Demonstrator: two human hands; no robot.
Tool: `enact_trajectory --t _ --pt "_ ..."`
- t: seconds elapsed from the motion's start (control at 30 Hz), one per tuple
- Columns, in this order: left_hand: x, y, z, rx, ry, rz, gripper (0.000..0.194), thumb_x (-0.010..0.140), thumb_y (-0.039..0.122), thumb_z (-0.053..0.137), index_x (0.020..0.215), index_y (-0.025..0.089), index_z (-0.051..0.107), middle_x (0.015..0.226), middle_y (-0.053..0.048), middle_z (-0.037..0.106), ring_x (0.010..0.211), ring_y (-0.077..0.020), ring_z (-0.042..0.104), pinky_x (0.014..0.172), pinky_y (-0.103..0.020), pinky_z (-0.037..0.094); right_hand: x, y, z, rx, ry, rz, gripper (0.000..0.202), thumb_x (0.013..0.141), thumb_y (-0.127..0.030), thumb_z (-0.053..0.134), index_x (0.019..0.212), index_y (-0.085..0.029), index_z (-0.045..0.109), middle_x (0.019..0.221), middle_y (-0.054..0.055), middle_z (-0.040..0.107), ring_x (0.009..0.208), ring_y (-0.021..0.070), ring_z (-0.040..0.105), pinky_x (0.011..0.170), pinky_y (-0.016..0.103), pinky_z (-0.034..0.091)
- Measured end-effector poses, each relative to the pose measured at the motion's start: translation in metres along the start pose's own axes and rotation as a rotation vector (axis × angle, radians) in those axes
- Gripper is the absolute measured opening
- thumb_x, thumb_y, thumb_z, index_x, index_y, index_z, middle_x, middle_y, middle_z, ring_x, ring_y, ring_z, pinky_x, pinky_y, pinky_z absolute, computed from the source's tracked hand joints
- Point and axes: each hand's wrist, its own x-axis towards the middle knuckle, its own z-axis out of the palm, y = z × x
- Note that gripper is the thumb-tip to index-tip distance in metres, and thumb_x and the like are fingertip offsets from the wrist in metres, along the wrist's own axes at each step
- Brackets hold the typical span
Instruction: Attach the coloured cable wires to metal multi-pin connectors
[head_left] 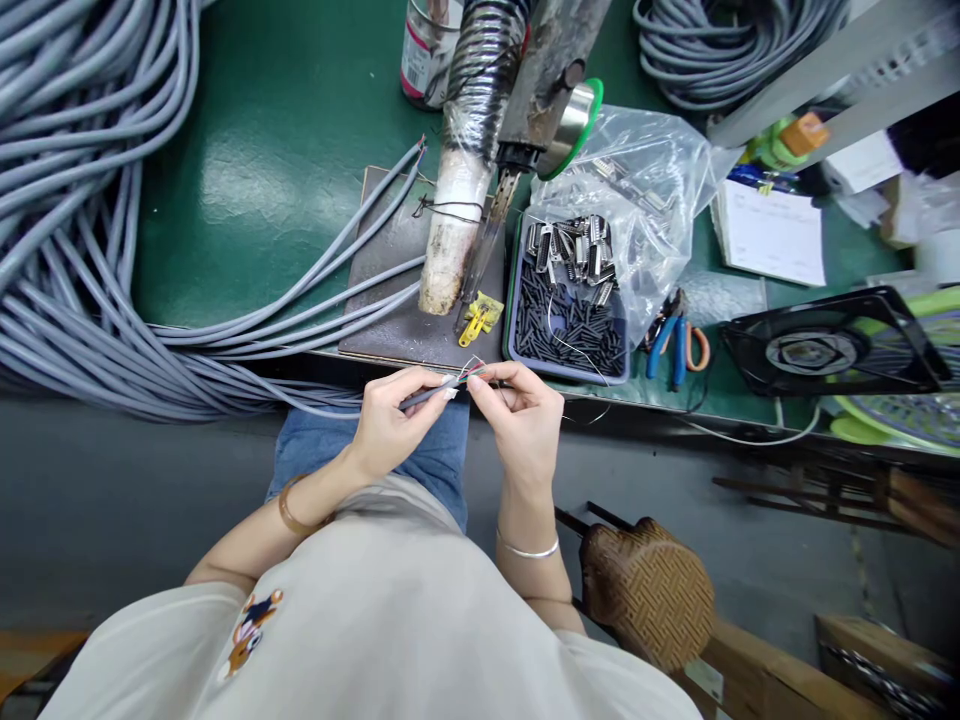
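Observation:
At the table's front edge, my left hand (397, 415) is closed round the end of a grey cable (424, 397). Thin coloured wires (472, 372), red and green among them, stick out of that end. My right hand (521, 410) pinches these wires between thumb and fingertips, just right of the left fingers. Just beyond my hands lies a dark board (390, 325) with a yellow clip (474, 325) on it. Right of the board, a tray (514, 368) holds metal connectors (574, 250) and many short black sleeves (562, 320).
A large bundle of grey cables (67, 200) fills the left side. A taped duct (457, 200) and a soldering iron (491, 220) with a solder spool (574, 125) hang over the board. Pliers (679, 350), a black fan (832, 345) and a plastic bag (652, 190) lie right. A stool (652, 590) stands behind.

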Motion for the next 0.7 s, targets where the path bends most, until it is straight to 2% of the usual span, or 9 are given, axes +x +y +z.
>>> enact_trajectory --t 0.17,0.3,0.4,0.53,0.6,0.7 --pt "-0.002 0.002 0.001 -0.032 -0.012 -0.068 0.008 0.088 0.020 0.069 0.088 0.014 0.074 0.083 -0.007 0.077 0.072 -0.0140 0.069 0.066 -0.023 0.053 -0.004 -0.002 0.003 -0.051 -0.001 -0.056 0.015 0.081 -0.032 0.074 0.077 -0.018 0.070 0.069 -0.003 0.062 0.048 0.0040 0.030 0.044 0.022 0.020" --pt "0.000 0.009 -0.003 -0.291 -0.051 -0.252 0.015 0.092 0.029 0.066 0.092 0.014 0.068 0.071 0.000 0.067 0.053 -0.0073 0.055 0.051 -0.018 0.046 -0.009 0.000 0.010 -0.071 0.028 -0.134 0.015 0.083 -0.031 0.071 0.076 -0.018 0.068 0.068 -0.004 0.058 0.048 0.0037 0.030 0.044 0.022 0.021" --pt "0.004 0.011 -0.008 -0.475 -0.108 -0.380 0.025 0.087 0.038 0.074 0.091 0.014 0.064 0.068 0.001 0.064 0.048 -0.0060 0.053 0.047 -0.017 0.044 -0.008 0.003 0.013 0.035 -0.002 -0.067 0.015 0.082 -0.032 0.072 0.075 -0.019 0.067 0.067 -0.003 0.060 0.050 0.0055 0.041 0.046 0.020 0.032" --pt "0.007 0.009 -0.012 -0.550 -0.145 -0.430 0.030 0.082 0.040 0.080 0.088 0.014 0.064 0.067 0.001 0.066 0.046 -0.0054 0.053 0.044 -0.016 0.042 -0.004 0.002 0.014 0.097 0.014 -0.046 0.013 0.081 -0.031 0.073 0.076 -0.020 0.069 0.071 -0.002 0.065 0.062 0.0089 0.056 0.055 0.020 0.045" --pt "0.007 0.007 -0.012 -0.544 -0.141 -0.428 0.029 0.082 0.038 0.080 0.087 0.014 0.065 0.067 0.000 0.067 0.047 -0.0051 0.053 0.045 -0.016 0.042 -0.004 0.000 0.013 0.085 0.029 -0.055 0.010 0.081 -0.029 0.073 0.078 -0.020 0.071 0.075 -0.001 0.067 0.061 0.0081 0.055 0.054 0.019 0.044" --pt "0.007 0.008 -0.010 -0.518 -0.136 -0.433 0.028 0.080 0.037 0.082 0.085 0.013 0.067 0.066 0.000 0.067 0.048 -0.0055 0.053 0.046 -0.016 0.044 -0.004 -0.004 0.011 0.046 0.029 -0.054 0.009 0.081 -0.028 0.074 0.079 -0.020 0.073 0.074 -0.002 0.067 0.053 0.0049 0.044 0.047 0.019 0.032"
